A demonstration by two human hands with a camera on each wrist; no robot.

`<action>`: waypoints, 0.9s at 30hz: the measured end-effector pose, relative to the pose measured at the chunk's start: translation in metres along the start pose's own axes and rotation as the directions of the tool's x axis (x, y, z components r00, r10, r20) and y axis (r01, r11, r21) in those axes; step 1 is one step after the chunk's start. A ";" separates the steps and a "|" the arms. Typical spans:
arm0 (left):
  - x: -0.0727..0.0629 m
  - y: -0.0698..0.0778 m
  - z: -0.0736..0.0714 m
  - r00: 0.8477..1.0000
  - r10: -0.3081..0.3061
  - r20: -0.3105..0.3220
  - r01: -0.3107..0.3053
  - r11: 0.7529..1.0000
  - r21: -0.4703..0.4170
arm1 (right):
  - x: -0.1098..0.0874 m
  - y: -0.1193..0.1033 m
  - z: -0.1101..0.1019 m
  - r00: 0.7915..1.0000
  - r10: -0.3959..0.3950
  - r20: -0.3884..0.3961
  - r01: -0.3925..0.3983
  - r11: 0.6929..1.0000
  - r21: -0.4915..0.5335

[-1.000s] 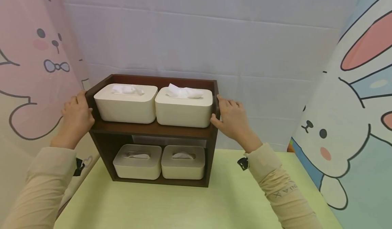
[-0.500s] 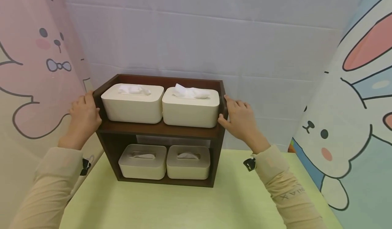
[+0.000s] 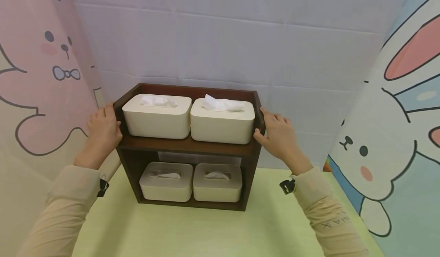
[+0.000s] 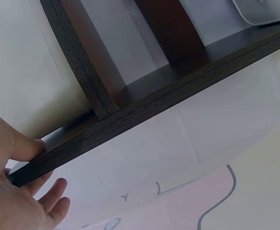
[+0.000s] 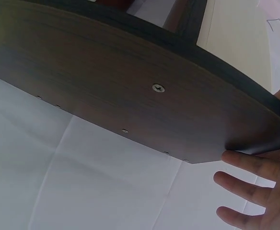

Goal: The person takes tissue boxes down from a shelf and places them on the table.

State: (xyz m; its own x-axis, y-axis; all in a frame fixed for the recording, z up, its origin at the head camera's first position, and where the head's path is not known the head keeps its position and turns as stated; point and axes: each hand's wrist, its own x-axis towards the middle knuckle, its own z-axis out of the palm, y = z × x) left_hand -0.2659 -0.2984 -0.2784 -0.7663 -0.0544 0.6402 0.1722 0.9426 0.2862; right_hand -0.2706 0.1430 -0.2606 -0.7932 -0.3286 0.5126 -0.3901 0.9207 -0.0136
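Observation:
A dark brown two-tier wooden shelf (image 3: 189,146) stands on the table. My left hand (image 3: 103,129) grips the upper part of its left side panel; in the left wrist view, the left thumb (image 4: 27,149) lies on the inner face and the fingers are outside. At the right panel, my right hand (image 3: 280,136) pinches the upper front edge, its fingers (image 5: 248,165) along the outer face. White tissue boxes fill both tiers: an upper left box (image 3: 156,124), an upper right box (image 3: 221,128), a lower left box (image 3: 166,190) and a lower right box (image 3: 217,190).
The pale green tabletop (image 3: 178,234) extends in front of the shelf and to its right. A white cloth backdrop (image 3: 220,50) hangs behind. Rabbit-printed cloths flank both sides, a pink print (image 3: 38,50) at left and a blue one (image 3: 388,150) at right.
The shelf has slid to the right across the table with the tissue boxes in it. Both hands have moved along with it, keeping their hold on the side panels.

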 end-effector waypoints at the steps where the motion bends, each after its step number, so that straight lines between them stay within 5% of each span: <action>1: 0.000 0.002 0.000 1.000 0.001 0.005 -0.001 1.000 -0.001 | -0.001 0.001 0.000 1.000 0.003 -0.001 -0.003 1.000 0.002; 27: -0.004 0.038 0.015 0.999 0.048 0.004 -0.048 0.999 0.002 | -0.016 0.038 -0.009 0.997 0.078 0.015 -0.079 0.994 0.077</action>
State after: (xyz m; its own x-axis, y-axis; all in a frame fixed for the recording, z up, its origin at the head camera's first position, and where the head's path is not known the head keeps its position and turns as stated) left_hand -0.2655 -0.2576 -0.2801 -0.7597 -0.0080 0.6503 0.2074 0.9447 0.2539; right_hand -0.2685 0.1848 -0.2621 -0.8282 -0.2590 0.4970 -0.3613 0.9246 -0.1204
